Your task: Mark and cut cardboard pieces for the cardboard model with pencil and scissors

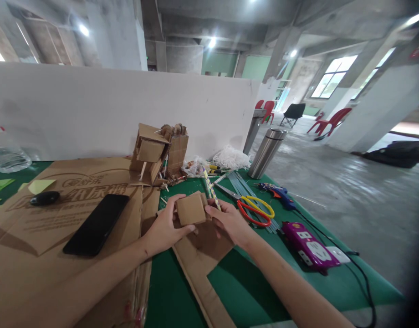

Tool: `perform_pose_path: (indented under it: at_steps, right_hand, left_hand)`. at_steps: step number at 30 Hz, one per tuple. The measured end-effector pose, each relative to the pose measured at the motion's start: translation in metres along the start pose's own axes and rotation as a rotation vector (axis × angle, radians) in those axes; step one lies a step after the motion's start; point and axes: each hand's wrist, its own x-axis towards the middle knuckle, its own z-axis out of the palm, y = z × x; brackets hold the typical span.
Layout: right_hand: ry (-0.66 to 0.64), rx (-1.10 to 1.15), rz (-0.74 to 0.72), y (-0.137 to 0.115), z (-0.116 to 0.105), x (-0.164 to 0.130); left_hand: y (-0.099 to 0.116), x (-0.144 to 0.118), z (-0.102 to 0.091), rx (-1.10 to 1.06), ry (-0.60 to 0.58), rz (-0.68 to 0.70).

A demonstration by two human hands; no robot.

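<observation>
A small cardboard box (pixel 191 209) is held up in front of me, with my left hand (pixel 168 226) closed around its left side and underside. My right hand (pixel 228 218) is closed on a slim patterned pencil (pixel 212 191), pale with yellow and dark marks, which points up and away. The right fingertips are at the box's right edge; whether they press on it I cannot tell. Beneath both hands lies a cut piece of cardboard (pixel 212 243). Scissors (pixel 253 210) with red and yellow handles rest just right of my right hand.
A cardboard construction (pixel 158 152) stands behind the hands. Clear glue sticks (pixel 242 184), a glue gun (pixel 278 193), a purple power strip (pixel 310 248) and a steel flask (pixel 267 154) are on the right. On the left, a phone (pixel 96 224) lies on flat cardboard (pixel 32 259).
</observation>
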Motion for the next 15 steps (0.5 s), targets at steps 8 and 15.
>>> perform_pose_path:
  at_steps: [8,15]
  right_hand:
    - [0.173,0.050,-0.088,0.002,-0.006,0.007]
    - [0.287,0.064,-0.152,-0.004,-0.012,0.008]
  left_hand:
    - [-0.002,0.003,0.001,0.002,0.114,-0.017]
    - [-0.011,0.009,-0.007,0.086,0.255,0.015]
